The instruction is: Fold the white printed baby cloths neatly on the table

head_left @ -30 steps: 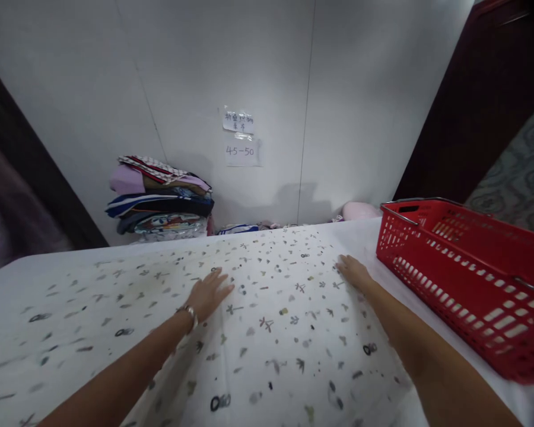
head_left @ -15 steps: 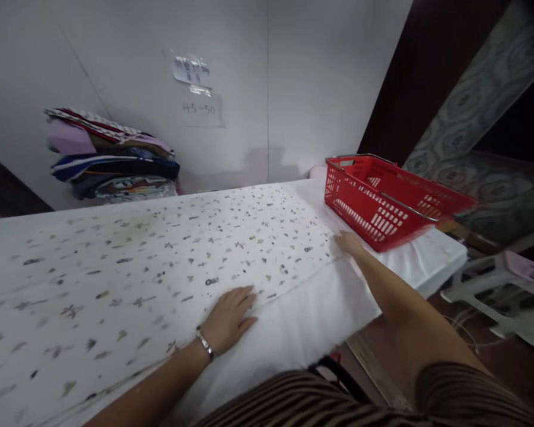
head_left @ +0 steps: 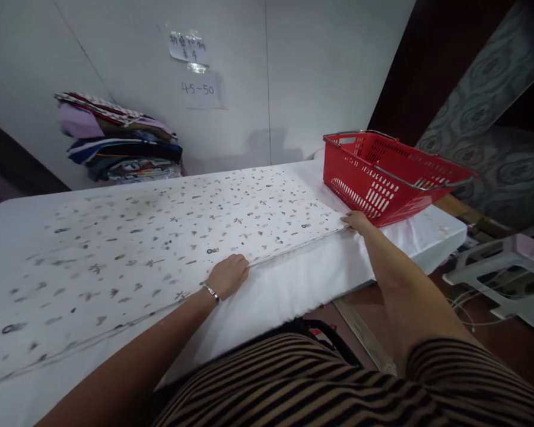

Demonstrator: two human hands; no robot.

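Note:
A long white cloth (head_left: 231,213) printed with small grey and brown motifs lies flat on the white-covered table (head_left: 293,279). Its near edge shows more than one layer. My left hand (head_left: 228,276), with a silver bracelet at the wrist, is closed on that near edge around its middle, the fingers curled and the fingertips hidden. At the right near corner my right hand (head_left: 356,221) pinches the cloth between thumb and fingers, close beside the red basket (head_left: 382,193).
The red basket's metal handles are folded down on its rim. A stack of folded clothes (head_left: 120,139) stands at the back left against the wall. Paper notes (head_left: 198,89) are taped there. A white plastic stool (head_left: 502,279) is on the floor at right.
My left hand has gone from lying flat with fingers spread to curling on the cloth's edge. The right hand now pinches the corner. The near edge looks straighter, and the view has shifted slightly.

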